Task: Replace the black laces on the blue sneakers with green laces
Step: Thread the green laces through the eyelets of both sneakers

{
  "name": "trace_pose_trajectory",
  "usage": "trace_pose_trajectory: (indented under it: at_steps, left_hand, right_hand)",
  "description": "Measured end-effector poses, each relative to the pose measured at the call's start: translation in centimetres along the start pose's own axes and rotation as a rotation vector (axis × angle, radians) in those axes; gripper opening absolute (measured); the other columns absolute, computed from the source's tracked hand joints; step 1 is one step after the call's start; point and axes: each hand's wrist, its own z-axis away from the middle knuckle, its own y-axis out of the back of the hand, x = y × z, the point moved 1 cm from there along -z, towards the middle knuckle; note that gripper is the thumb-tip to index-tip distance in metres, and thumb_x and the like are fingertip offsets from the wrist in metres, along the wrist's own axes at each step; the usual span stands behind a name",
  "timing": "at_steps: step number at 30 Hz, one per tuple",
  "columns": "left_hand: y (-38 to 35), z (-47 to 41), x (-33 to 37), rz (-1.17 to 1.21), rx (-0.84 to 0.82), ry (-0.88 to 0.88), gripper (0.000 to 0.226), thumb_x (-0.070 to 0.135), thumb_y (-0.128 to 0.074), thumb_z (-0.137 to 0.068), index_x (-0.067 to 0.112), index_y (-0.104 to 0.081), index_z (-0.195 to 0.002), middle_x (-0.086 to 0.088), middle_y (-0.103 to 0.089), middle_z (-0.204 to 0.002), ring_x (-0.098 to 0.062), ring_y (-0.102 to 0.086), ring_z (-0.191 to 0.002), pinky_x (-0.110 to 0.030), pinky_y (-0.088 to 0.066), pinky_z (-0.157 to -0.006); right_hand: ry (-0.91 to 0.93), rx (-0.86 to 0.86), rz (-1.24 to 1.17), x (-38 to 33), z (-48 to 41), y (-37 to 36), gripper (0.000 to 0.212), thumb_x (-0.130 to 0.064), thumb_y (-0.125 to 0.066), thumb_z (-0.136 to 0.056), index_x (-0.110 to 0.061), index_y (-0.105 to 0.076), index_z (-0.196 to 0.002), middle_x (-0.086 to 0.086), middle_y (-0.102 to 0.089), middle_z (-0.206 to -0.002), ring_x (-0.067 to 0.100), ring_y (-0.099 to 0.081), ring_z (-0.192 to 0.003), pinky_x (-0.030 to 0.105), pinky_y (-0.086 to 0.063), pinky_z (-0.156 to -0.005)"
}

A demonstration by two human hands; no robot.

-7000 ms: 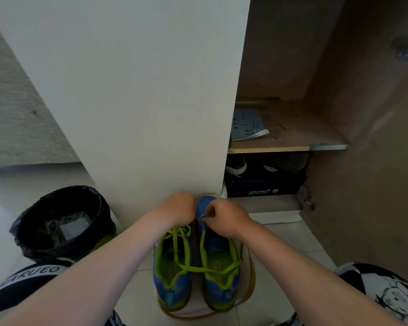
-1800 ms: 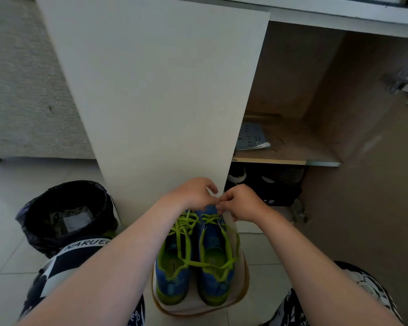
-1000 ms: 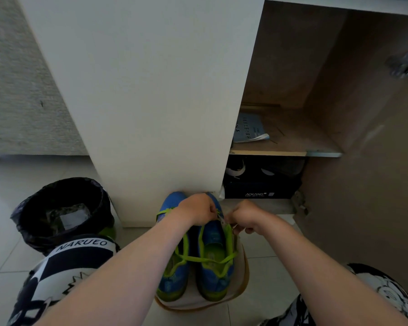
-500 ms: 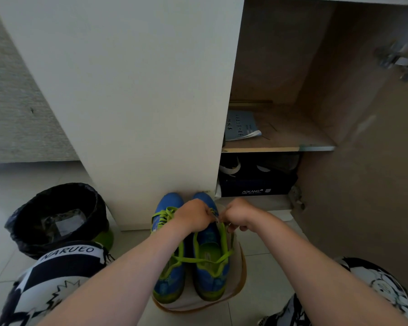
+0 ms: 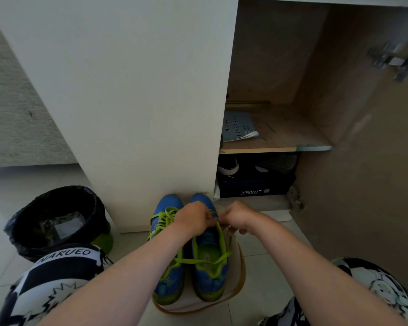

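Two blue sneakers with lime trim stand side by side on a round white stool (image 5: 239, 276), toes toward the cabinet. The left sneaker (image 5: 169, 274) is laced with green lace (image 5: 161, 220). My left hand (image 5: 193, 220) and my right hand (image 5: 239, 216) meet over the front of the right sneaker (image 5: 207, 271), each pinching its green lace (image 5: 220, 236). A loose stretch of green lace (image 5: 198, 261) runs across both shoe openings. The eyelets under my hands are hidden. No black lace is in view.
A white cabinet door (image 5: 127, 90) stands just behind the shoes. To the right, the open cabinet holds a shelf with a booklet (image 5: 238, 125) and a dark shoebox (image 5: 254, 184) below. A black-lined bin (image 5: 54, 222) sits on the tiled floor at left. My knees frame the stool.
Both hands have stayed on the right sneaker's lace, working near its front eyelets. The view has shifted slightly; the shoes have stayed on the stool.
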Motion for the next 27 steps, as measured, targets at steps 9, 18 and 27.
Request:
trace_pose_trajectory:
  at_steps: [9,18,27]
  left_hand:
    - [1.4,0.3,0.4,-0.046,-0.032,-0.092,0.029,0.036,-0.066,-0.084,0.018,-0.067,-0.106,-0.005,-0.069,-0.105,-0.022,-0.063,-0.097,-0.035,-0.053,-0.077]
    - [1.2,0.3,1.2,0.09,-0.078,-0.096,0.036,0.035,-0.049,-0.097,0.008,-0.066,-0.082,-0.003,-0.061,-0.072,-0.022,-0.06,-0.073,-0.03,-0.041,-0.063]
    - [1.1,-0.7,0.8,0.138,0.019,-0.093,0.033,0.033,-0.062,-0.089,0.017,-0.066,-0.06,0.005,-0.058,-0.057,-0.012,-0.054,-0.058,-0.031,-0.048,-0.061]
  right_hand:
    - [-0.12,0.145,-0.223,-0.6,0.1,1.8,0.02,-0.011,-0.04,-0.1,-0.006,-0.058,-0.109,0.008,-0.064,-0.093,0.019,-0.061,-0.053,0.021,-0.027,-0.046]
    - [0.035,0.278,-0.779,-2.2,0.4,2.3,0.023,-0.022,-0.031,-0.108,-0.013,-0.05,-0.1,0.008,-0.063,-0.072,0.017,-0.048,-0.041,0.021,-0.034,-0.04]
    - [0.234,0.21,-0.929,-3.3,1.3,3.0,0.023,-0.022,-0.039,-0.108,-0.012,-0.058,-0.101,0.009,-0.065,-0.079,0.015,-0.047,-0.044,0.023,-0.031,-0.043]
